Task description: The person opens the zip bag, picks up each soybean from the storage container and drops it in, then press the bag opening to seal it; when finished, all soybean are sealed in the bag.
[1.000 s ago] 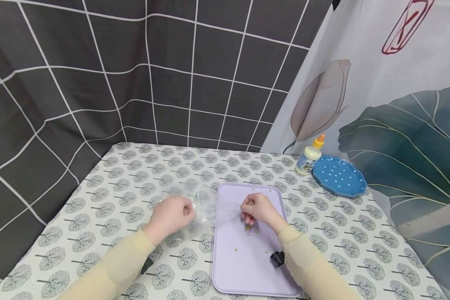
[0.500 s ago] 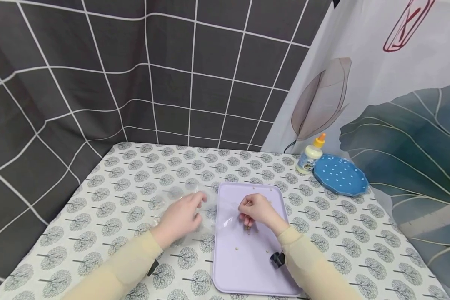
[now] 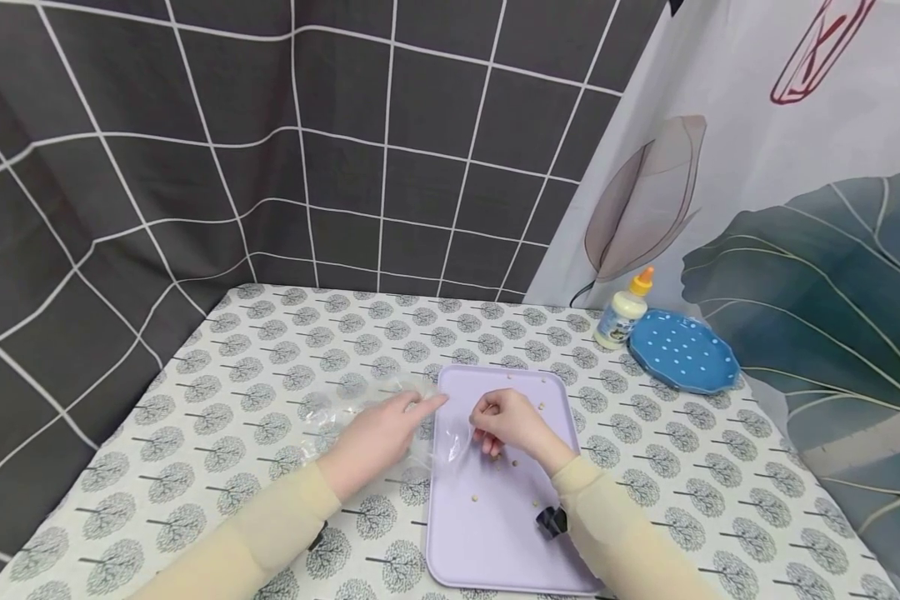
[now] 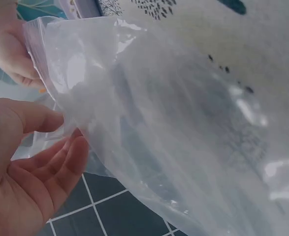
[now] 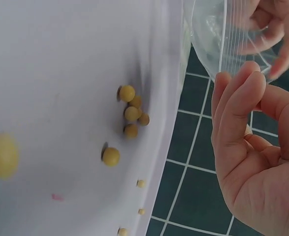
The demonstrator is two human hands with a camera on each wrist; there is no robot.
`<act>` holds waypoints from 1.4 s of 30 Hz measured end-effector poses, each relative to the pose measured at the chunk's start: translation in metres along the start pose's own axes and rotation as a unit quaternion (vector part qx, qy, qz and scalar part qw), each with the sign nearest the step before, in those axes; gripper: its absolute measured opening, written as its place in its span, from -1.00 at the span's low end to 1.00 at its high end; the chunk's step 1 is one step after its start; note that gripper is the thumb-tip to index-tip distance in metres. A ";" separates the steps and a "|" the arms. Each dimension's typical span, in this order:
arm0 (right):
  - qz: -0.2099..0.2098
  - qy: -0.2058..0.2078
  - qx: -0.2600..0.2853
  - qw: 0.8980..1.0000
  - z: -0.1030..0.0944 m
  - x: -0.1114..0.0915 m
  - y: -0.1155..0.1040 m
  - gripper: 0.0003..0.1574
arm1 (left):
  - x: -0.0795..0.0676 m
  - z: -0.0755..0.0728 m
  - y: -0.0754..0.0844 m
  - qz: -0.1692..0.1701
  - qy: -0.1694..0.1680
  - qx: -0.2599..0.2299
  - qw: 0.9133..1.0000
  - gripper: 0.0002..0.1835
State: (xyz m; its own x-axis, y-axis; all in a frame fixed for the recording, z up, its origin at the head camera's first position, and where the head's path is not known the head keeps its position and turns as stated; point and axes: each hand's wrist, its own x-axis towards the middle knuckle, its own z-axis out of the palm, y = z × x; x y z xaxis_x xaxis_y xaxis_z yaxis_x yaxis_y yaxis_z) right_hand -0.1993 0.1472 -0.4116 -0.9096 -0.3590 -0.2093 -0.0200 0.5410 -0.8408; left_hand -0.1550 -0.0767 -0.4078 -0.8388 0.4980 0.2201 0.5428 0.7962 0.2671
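A clear zip-lock bag (image 4: pixel 149 108) lies between my hands, reaching over the left edge of the lilac tray (image 3: pixel 495 546). My right hand (image 3: pixel 513 423) pinches the bag's zip edge between thumb and fingertips, above the tray. At the bag's mouth is my left hand (image 3: pixel 375 435), its index finger straight and pointing right. In the left wrist view its thumb and fingers stand apart beside the bag's edge. Several small round yellow beans (image 5: pixel 131 113) lie loose on the tray, some clustered below my right hand.
At the back right stand a white bottle (image 3: pixel 619 321) with an orange-yellow cap and a blue dotted plate (image 3: pixel 682 352). A tree-print cloth (image 3: pixel 247 392) covers the table. A dark checked curtain (image 3: pixel 345 167) hangs behind it.
My left hand has loosened its grip on the bag, straightened its index finger and moved right toward the tray. My right hand stays nearly in place, still pinching the bag.
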 end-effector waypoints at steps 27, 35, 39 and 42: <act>-0.034 -0.012 -0.015 0.999 -0.006 -0.001 0.006 -0.79 | 0.012 -0.001 -0.002 -0.061 -0.049 -0.060 0.995 -0.34; -0.013 0.051 -0.045 0.998 -0.029 -0.002 0.022 -0.75 | 0.014 -0.001 -0.001 -0.064 -0.058 -0.081 0.993 -0.24; 0.020 0.092 -0.032 0.995 -0.047 -0.002 0.035 -0.80 | 0.014 0.000 -0.002 -0.062 -0.057 -0.077 0.993 -0.22; 0.038 0.112 -0.033 0.992 -0.059 -0.004 0.046 -0.79 | 0.014 0.000 -0.002 -0.061 -0.056 -0.071 0.994 -0.22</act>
State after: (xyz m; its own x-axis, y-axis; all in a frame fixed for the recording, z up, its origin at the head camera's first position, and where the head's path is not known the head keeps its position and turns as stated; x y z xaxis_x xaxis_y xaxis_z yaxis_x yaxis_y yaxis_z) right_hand -0.2215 0.2181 -0.4200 -0.9788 -0.1417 -0.1476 0.0307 0.6116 -0.7906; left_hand -0.1675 -0.0717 -0.4054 -0.8935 0.4430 0.0740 0.4311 0.7999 0.4175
